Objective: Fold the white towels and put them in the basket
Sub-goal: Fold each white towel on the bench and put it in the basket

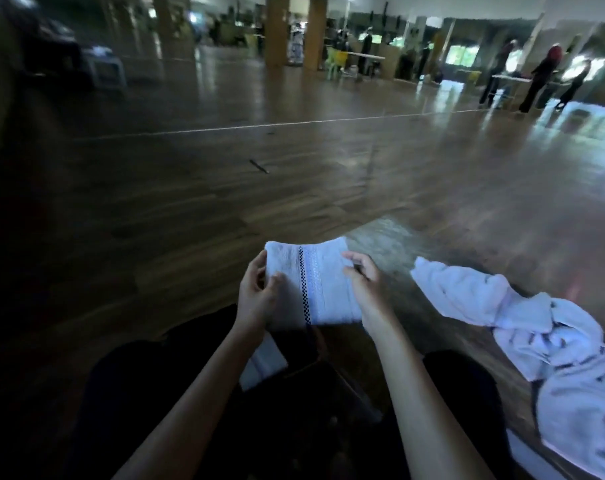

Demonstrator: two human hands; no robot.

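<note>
a person sits on a wooden floor (328, 174), legs in dark trousers spread to either side. both hands hold up a folded white towel (325, 285) in front of the knees. a thin black-and-white checked stripe runs down it beside a band of woven pattern. the left hand (256, 296) grips the towel's left edge, fingers curled behind it and thumb pressed on the front. the right hand (363, 282) pinches the right edge near the top, fingers bent round the cloth. the towel's lower edge sits above a dark shape (328, 386) between the legs, too dim to make out. a strip of white cloth (263, 362) shows under the left forearm. on the floor beside the right leg lies a crumpled heap of white towels (543, 344), unfolded. a small dark object (259, 166) lies farther out on the floor, before a pale line. people (543, 74) stand in the far right background.
</note>
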